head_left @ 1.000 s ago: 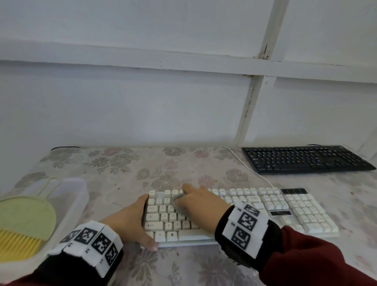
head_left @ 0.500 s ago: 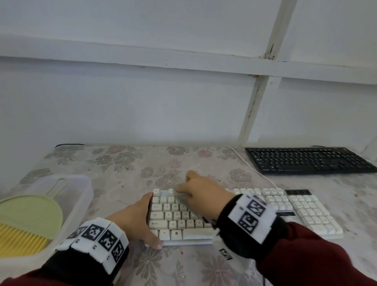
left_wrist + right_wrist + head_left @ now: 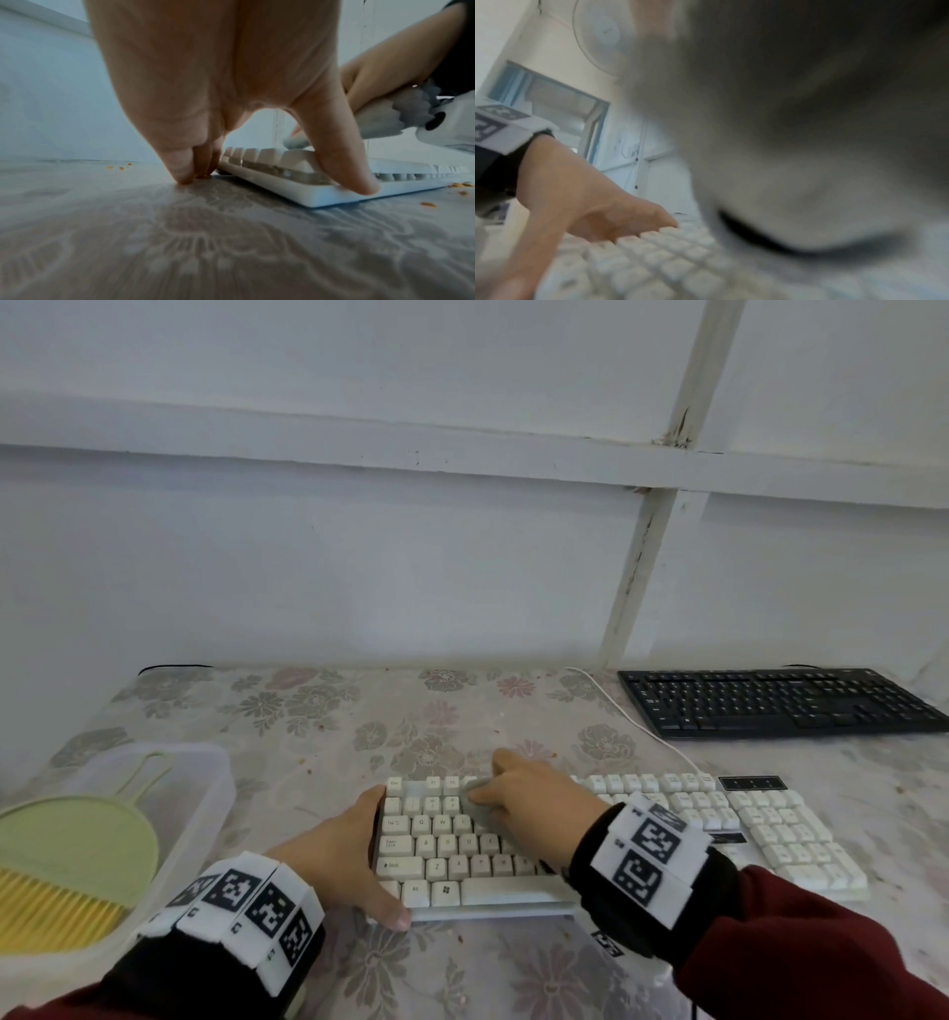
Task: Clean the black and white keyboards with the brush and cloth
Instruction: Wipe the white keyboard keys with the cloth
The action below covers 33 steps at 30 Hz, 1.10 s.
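The white keyboard (image 3: 770,834) lies across the near middle of the table. My left hand (image 3: 349,855) braces its left end: straight fingers (image 3: 185,172) stand on the table beside the edge and the thumb (image 3: 359,182) presses the front rim. My right hand (image 3: 534,803) grips a grey cloth (image 3: 475,801) and presses it on the upper-left keys. The cloth (image 3: 782,121) fills the right wrist view as a blur. The black keyboard (image 3: 770,701) sits at the back right, apart from both hands. A green brush with yellow bristles (image 3: 67,865) lies at the left.
The brush rests in a clear plastic container (image 3: 215,793) at the table's left front. The white keyboard's cable (image 3: 642,726) runs back toward the wall past the black keyboard. Small orange crumbs (image 3: 460,185) lie on the flowered tablecloth near the white keyboard. A white wall stands behind.
My right hand with the cloth has shifted slightly over the upper-left keys, toward the keyboard's back edge. The left hand has kept its place at the left end.
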### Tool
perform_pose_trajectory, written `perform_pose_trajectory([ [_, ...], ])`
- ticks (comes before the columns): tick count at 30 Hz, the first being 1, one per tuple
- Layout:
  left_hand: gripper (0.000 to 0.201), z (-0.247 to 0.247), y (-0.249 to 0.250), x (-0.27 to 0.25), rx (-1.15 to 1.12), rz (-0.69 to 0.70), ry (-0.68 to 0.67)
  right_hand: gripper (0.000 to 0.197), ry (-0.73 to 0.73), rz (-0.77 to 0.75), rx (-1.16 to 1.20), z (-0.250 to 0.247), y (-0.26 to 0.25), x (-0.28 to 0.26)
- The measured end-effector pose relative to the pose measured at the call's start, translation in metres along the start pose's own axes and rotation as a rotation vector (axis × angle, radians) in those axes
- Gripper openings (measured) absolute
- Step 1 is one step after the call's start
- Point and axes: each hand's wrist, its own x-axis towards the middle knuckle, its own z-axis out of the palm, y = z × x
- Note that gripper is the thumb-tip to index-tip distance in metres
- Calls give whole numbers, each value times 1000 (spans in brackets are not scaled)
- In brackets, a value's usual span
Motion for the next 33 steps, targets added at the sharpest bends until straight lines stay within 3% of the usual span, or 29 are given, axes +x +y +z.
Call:
perform_pose_trajectory([
  [7, 128, 0, -2, 0, -12, -10, -6, 36, -103, 187, -2, -24, 12, -17],
  [12, 125, 0, -1, 0, -27, 12, -5, 31, -107, 28, 109, -25, -49, 7],
  [17, 120, 1, 3, 0, -19, 10, 3, 27, -135, -81, -68, -13, -75, 21],
  [19, 113, 0, 5, -2, 0, 5, 17, 30, -110, -74, -140, -11, -69, 15],
  [22, 115, 0, 3, -1, -12, 3, 11, 15, -62, -36, -84, -7, -46, 4],
  [25, 122, 0, 2, -2, -18, -4, 5, 24, -57, 52, -10, -9, -17, -5],
  [33, 122, -1, 4, -2, -35, -9, -8, 23, -111, 200, 29, -33, 27, -29],
])
